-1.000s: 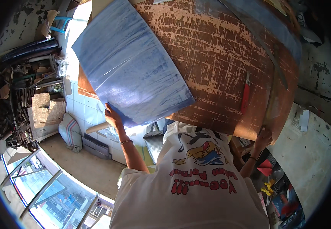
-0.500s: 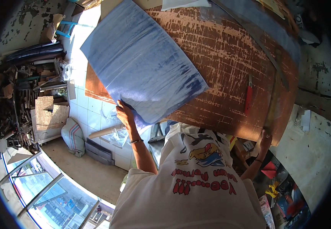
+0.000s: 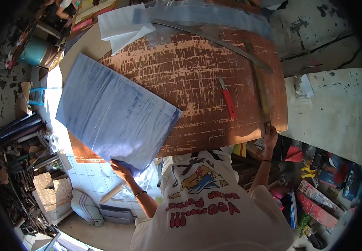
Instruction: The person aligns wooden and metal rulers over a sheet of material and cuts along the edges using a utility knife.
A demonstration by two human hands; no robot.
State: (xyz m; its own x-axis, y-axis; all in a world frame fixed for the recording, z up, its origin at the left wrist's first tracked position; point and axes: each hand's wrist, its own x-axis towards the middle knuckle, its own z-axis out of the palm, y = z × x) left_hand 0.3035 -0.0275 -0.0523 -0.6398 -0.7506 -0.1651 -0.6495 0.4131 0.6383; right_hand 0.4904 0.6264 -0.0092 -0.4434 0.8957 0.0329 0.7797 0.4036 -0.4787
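Note:
A rectangular blue sheet (image 3: pixel 114 108) with pale streaks lies slantwise over the left part of a worn brown table (image 3: pixel 197 134). My left hand (image 3: pixel 121 170) is closed on its near edge, thumb on top. At the table's near right edge my right hand (image 3: pixel 270 136) is closed around the near end of a long, narrow yellowish-brown strip (image 3: pixel 259 83), which runs away from me across the tabletop. Between sheet and strip lies a red-handled utility knife (image 3: pixel 228 100), its blade pointing away. A long grey metal ruler (image 3: pixel 218 40) lies slanted at the far side.
White foam sheeting (image 3: pixel 124 27) and clear plastic film (image 3: pixel 206 16) lie along the table's far side. Scrap wood (image 3: pixel 18 159) is heaped at left, near a striped sack (image 3: pixel 85 206). A pale board (image 3: pixel 331 111) stands right. Boxes (image 3: pixel 316 205) and tools crowd the lower right.
The view has swung, so the table sits lower and further left. My right hand, earlier at the table's edge by the strip's end, now grips it. My left hand stays on the sheet.

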